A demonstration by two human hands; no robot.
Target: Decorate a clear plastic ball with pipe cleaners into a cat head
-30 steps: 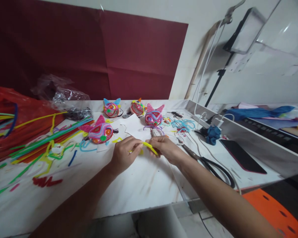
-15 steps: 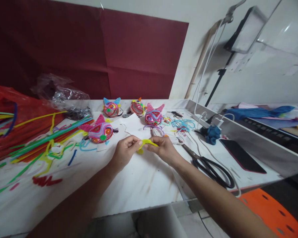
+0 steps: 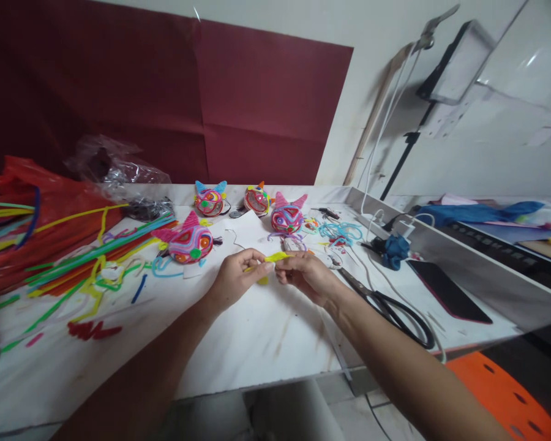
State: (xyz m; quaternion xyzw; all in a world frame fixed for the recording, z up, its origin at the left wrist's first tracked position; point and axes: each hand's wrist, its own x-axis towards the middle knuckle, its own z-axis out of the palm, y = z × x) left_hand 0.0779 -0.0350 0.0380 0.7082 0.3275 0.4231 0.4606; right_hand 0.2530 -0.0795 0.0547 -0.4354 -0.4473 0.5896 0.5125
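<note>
Over the middle of the white table, a bent yellow pipe cleaner (image 3: 276, 256) is pinched between my two hands. My left hand (image 3: 239, 275) grips its left end with thumb and forefinger. At the other end, my right hand (image 3: 307, 275) has its fingers closed on the piece, partly covering it. Just beyond the hands sit pipe-cleaner animal heads: a pink-eared one (image 3: 190, 240) to the left, another pink-eared one (image 3: 288, 214) behind, a blue-eared one (image 3: 210, 199), and one with an orange tip (image 3: 257, 199).
Black-handled scissors (image 3: 395, 309) lie right of my right arm, beside a dark phone (image 3: 447, 291) and white cables. Loose pipe cleaners (image 3: 105, 254) and a red plastic bag (image 3: 59, 211) spread over the left side. A raised ledge (image 3: 468, 260) borders the table's right.
My right hand has turned at the wrist and its fingers have closed further over the yellow pipe cleaner, which shows less now. The hands have come closer together. The view has shifted slightly.
</note>
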